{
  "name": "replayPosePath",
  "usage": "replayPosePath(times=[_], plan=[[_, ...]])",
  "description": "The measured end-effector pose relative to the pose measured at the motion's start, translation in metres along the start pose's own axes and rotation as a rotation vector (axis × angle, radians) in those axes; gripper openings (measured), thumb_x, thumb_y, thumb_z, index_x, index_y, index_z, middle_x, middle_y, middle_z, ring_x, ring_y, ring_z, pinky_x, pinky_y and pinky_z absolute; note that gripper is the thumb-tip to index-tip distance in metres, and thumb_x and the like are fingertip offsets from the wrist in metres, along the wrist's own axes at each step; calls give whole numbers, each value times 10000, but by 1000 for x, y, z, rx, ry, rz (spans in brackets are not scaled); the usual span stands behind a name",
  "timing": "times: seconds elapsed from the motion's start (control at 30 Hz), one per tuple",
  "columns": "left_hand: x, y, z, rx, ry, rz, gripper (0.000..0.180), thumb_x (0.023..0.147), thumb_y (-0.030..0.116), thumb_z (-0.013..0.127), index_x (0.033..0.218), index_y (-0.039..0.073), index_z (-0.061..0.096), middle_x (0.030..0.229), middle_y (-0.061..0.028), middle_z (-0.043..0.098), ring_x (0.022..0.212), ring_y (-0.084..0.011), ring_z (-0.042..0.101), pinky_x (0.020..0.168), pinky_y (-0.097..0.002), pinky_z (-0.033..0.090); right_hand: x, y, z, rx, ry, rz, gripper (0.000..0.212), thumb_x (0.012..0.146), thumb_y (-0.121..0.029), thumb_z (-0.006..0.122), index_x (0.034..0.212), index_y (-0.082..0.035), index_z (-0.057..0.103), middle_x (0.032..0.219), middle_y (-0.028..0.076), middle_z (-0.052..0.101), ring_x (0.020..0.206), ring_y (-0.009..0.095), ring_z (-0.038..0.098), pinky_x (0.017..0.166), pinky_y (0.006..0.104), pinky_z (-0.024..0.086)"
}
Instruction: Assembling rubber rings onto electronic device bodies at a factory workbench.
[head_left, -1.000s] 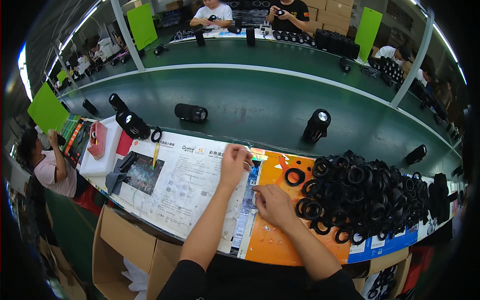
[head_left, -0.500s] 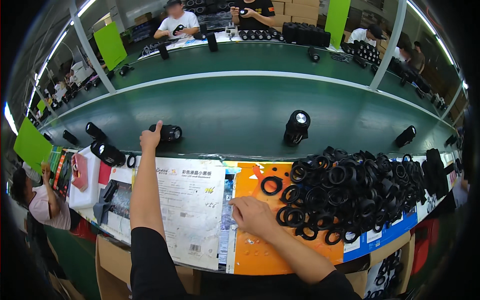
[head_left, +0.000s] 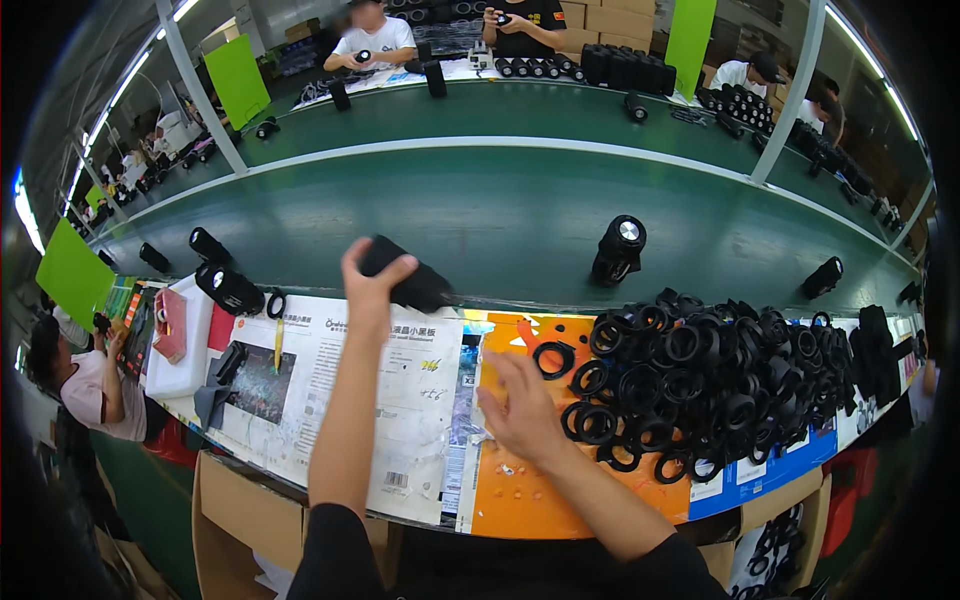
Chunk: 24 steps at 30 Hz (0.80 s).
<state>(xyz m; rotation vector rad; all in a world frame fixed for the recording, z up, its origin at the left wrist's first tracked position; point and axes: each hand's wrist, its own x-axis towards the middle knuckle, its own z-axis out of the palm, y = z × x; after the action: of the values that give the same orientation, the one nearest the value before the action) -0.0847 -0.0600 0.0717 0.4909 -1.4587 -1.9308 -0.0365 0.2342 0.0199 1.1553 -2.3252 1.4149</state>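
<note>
In the head view, the left hand [head_left: 370, 280] has its fingers clasped around a black cylinder [head_left: 426, 287], tilted and blurred over the far edge of the white sheet [head_left: 425, 450]. The right hand [head_left: 522, 408] spreads its fingers loosely above the orange sheet [head_left: 530, 512] — a single black ring [head_left: 569, 352] lies just beyond, and a heap of black rings [head_left: 690, 385] crowds the worktop rightward. A second cylinder [head_left: 617, 255] stands on the far green surface [head_left: 480, 225].

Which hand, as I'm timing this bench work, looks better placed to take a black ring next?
Right, probably: the right hand looks empty and is nearer the pile of black rings; the left hand holds a black cylindrical device.
</note>
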Motion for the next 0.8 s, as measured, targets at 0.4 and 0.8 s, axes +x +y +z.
replayPosePath(times=[0.4,0.8], plan=[[-142,-11,35,-244,-529,48,866,932,247,901,1625,27,429,1536,-150,592,1424,-239,583,1221,-399,464,4,-3,-26,788,106,303,665,1169,-413,574,1653,-12,355,1335,188,662,1071,252,712,894,312,566],[-144,-18,35,-456,-501,-132,636,889,256,902,1374,48,547,1241,-200,685,1195,-369,741,1102,-534,608,2,-11,-29,764,-203,569,632,1150,-454,616,1539,23,474,1239,145,685,1032,179,718,913,320,590]])
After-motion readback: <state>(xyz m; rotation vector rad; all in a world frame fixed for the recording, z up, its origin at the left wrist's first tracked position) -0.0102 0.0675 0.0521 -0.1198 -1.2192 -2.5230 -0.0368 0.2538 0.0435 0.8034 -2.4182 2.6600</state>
